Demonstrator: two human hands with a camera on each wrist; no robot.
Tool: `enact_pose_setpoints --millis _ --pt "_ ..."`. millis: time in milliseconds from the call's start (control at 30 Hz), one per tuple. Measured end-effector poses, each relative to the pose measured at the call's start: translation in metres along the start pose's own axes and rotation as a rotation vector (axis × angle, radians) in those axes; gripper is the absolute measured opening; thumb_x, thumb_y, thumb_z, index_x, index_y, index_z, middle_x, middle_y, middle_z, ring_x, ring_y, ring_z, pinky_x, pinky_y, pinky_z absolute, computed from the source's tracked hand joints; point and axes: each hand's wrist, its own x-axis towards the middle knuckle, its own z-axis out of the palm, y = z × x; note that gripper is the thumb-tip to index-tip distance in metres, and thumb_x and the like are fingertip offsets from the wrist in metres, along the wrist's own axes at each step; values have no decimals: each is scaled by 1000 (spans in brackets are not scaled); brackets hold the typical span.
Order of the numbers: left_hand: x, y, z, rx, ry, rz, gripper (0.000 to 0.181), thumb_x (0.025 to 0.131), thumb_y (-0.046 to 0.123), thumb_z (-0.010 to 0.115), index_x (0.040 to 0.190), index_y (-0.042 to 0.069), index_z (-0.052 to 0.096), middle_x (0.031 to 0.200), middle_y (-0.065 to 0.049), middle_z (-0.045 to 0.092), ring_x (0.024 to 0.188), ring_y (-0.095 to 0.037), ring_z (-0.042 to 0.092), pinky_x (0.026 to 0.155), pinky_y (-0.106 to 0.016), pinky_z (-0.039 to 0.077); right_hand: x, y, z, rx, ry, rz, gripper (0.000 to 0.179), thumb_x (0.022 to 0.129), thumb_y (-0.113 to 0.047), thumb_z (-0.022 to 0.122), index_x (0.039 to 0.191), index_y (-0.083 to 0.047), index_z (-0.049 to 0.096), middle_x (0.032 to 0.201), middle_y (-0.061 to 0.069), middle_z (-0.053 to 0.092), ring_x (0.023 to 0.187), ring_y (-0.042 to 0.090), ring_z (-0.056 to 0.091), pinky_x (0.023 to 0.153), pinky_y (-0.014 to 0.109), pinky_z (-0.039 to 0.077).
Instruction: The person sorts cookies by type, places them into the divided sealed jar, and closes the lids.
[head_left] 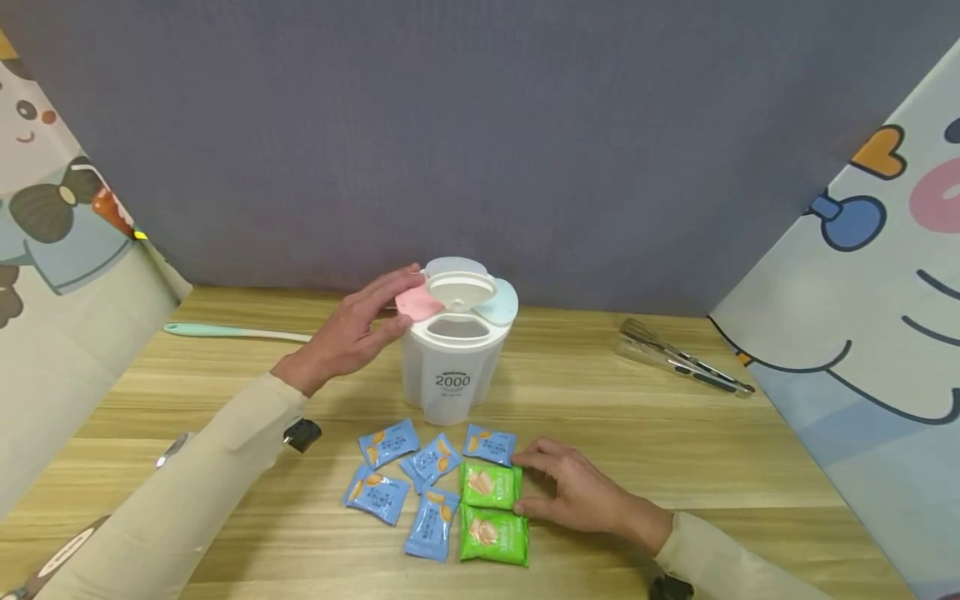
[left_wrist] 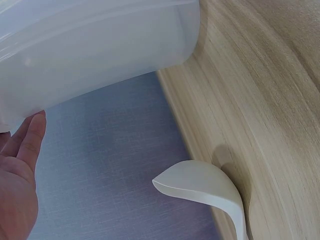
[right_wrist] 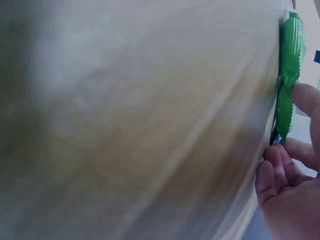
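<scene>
A white container (head_left: pixel 448 383) marked "2000" stands upright, its round lid split into pink, pale blue and whitish flaps around two openings. My left hand (head_left: pixel 348 333) rests against its left side, straight fingers and thumb either side of the pink flap (head_left: pixel 417 303). In the left wrist view those fingertips (left_wrist: pixel 36 127) touch the container wall. Two green snack packets (head_left: pixel 491 486) lie flat in front of the container. My right hand (head_left: pixel 577 487) is at their right edge. In the right wrist view, its thumb and a finger touch the nearer-standing green packet (right_wrist: pixel 285 107) with a gap between them.
Several blue snack packets (head_left: pixel 433 461) lie left of and behind the green ones. A teal-handled utensil (head_left: pixel 206 330) lies at the back left; its white scoop-like head (left_wrist: pixel 200 180) shows behind the container. Metal tongs (head_left: pixel 682 358) lie at the right. A grey partition (head_left: pixel 465 142) bounds the table's back.
</scene>
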Motion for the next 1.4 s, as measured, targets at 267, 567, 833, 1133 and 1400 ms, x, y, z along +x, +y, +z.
enact_pose_setpoints --millis 267,567,833,1133,1400 --pt "0 0 0 -3 -4 -5 49 99 31 51 142 8 42 150 -6 32 129 -26 40 89 -36 50 0 0 0 84 -15 49 46 82 -36 75 115 -7 62 96 -6 55 83 9 52 71 23 49" --pt "-1 0 0 -1 -3 -6 48 99 30 51 142 8 42 150 -7 32 129 -26 40 89 -35 50 0 1 3 140 23 51 38 82 -27 76 110 -8 61 91 -7 56 80 10 54 66 23 49" --pt "1 1 0 0 6 7 48 99 26 53 140 5 43 149 -10 33 129 -27 40 88 -36 51 -1 3 6 239 60 21 29 83 -16 75 107 -5 62 85 -4 58 73 8 55 57 21 50" --pt "0 2 0 6 -2 -6 49 99 32 50 142 8 42 149 -9 33 129 -26 40 89 -34 50 -2 1 7 331 141 15 15 85 -2 70 99 -4 64 82 0 63 70 10 58 56 24 53" --pt "0 2 1 8 5 9 50 100 34 49 142 8 42 149 -8 33 129 -26 41 89 -34 50 2 -22 -6 341 191 37 16 78 16 67 90 5 64 79 11 65 68 17 60 57 28 54"
